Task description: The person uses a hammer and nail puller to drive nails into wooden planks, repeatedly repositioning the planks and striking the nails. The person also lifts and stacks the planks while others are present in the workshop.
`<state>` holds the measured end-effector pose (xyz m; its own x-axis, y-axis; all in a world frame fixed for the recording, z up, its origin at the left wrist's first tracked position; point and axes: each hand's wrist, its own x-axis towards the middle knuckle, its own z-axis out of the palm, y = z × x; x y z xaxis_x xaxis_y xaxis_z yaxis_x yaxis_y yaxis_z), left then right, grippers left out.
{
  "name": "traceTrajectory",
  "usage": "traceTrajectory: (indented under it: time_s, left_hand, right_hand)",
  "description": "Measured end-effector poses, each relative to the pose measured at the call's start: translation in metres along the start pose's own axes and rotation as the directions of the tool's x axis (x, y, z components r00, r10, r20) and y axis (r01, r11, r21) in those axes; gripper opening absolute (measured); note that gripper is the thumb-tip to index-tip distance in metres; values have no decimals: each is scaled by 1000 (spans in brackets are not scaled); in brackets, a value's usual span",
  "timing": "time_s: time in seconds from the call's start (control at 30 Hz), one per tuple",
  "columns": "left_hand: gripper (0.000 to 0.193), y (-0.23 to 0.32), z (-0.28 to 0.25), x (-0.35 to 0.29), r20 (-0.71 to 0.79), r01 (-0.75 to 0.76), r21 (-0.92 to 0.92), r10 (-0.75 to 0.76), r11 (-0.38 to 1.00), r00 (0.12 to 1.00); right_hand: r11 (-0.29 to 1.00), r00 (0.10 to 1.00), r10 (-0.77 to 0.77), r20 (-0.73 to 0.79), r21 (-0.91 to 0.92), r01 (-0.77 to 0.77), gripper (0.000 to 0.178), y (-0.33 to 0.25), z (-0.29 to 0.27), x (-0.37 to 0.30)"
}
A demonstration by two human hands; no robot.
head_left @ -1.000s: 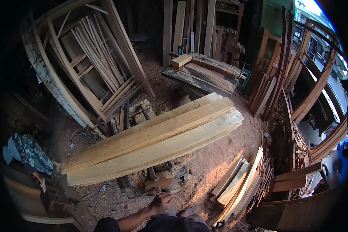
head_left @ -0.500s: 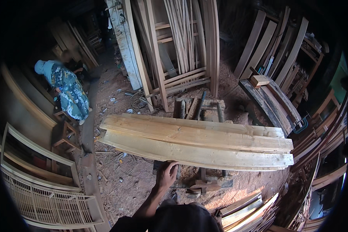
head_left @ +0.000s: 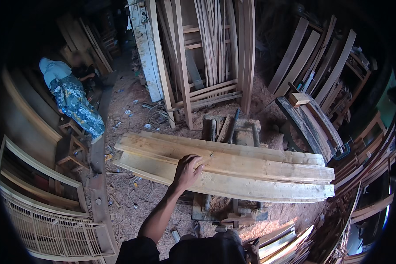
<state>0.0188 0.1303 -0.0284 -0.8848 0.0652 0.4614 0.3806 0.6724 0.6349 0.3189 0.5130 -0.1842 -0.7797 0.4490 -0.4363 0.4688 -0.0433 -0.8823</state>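
Several long pale wooden boards (head_left: 268, 180) lie side by side across a low wood-and-metal stand (head_left: 209, 125), slightly overlapping. My left hand (head_left: 188, 171) reaches over the nearest board. Its curled fingers rest on the middle board (head_left: 246, 163), with the thumb at that board's near edge. Part of the grip is hidden under the hand. A knot shows in the wood just right of my fingers. My right hand cannot be made out; dark clothing fills the lower middle.
Tall frames and thin strips (head_left: 211, 48) stand behind the boards. A bench with a wooden block (head_left: 298, 99) is at the right. On the left, a person (head_left: 72, 94) is near a wooden stool (head_left: 70, 149); a slatted panel (head_left: 53, 231) lies nearer. Shavings cover the floor (head_left: 123, 105).
My left hand has moved from the nearest board's front edge up and across to the middle board. The nearest boards now sit slightly apart from the middle one. The view has shifted slightly.
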Motion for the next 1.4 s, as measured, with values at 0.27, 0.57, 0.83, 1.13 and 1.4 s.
traceTrajectory:
  time_s: [0.27, 0.57, 0.83, 1.13, 1.4]
  left_hand:
    - [16, -43, 49, 49, 7, -28, 298, 27, 954, 1000]
    - [16, -52, 63, 41, -116, 3, 290, 32, 957, 993]
    - [13, -49, 61, 38, -226, -33, 342, 116, 939, 967]
    - [30, -43, 54, 33, -282, 38, 264, 40, 964, 959]
    - [37, -41, 55, 36, -324, -17, 248, 99, 969, 941]
  right_hand:
    - [812, 885, -440, -148, 356, 463, 88, -156, -27, 7]
    - [464, 463, -886, -24, -20, 886, 63, -345, 55, 55]
    - [553, 465, -789, 401, 135, 822, 37, -405, 168, 80]
    - [605, 349, -795, 496, 610, 511, 52, -452, 251, 100]
    - [681, 86, -711, 698, 653, 333, 96, -456, 289, 136]
